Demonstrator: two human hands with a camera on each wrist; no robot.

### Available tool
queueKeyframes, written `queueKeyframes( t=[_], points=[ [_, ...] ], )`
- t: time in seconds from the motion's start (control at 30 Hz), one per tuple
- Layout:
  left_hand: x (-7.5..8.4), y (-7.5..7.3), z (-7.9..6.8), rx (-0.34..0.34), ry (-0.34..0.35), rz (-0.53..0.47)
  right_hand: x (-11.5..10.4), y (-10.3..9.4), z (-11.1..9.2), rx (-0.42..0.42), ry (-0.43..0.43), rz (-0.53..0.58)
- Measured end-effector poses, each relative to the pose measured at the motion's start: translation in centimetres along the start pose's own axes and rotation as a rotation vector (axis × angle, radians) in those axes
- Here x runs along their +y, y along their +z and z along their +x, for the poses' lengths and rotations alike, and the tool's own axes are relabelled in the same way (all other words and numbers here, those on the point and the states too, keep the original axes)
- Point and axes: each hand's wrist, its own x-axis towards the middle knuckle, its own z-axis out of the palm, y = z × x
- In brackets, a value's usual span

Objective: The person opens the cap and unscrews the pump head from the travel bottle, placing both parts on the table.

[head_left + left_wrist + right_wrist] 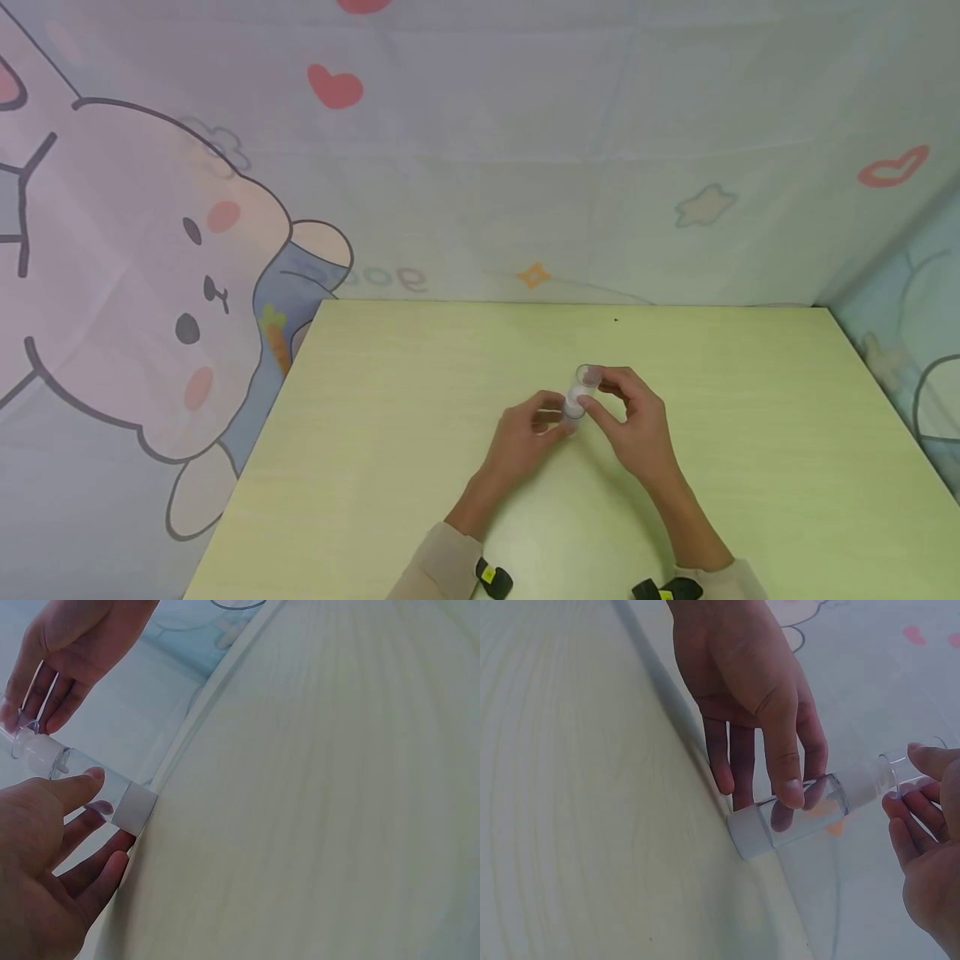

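Observation:
A clear, slim pump bottle (pixel 817 817) stands upright with its white base (pixel 750 834) at the tabletop. My left hand (pixel 517 435) holds its transparent body between thumb and fingers, low on the bottle. Above the body is a white collar (pixel 43 754). At the top, my right hand (pixel 639 425) pinches a clear cap (pixel 588 376) between thumb and fingers. In the right wrist view the cap's lower rim is right at the collar. Part of the body is hidden behind the left fingers.
The pale wooden table (pixel 375 467) reaches back to a cloth backdrop (pixel 495 167) printed with a cartoon animal and hearts. A tiny dark speck (pixel 617 320) lies near the table's far edge. Black straps (pixel 495 578) circle both wrists.

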Motion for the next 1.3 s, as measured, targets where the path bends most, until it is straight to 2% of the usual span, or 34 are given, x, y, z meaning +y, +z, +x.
queueKeyframes(
  t=[1.3],
  points=[
    [0.03,0.09,-0.02,0.013,0.012,0.006,0.04,-0.7,0.11,0.033,0.004,-0.017]
  ],
)
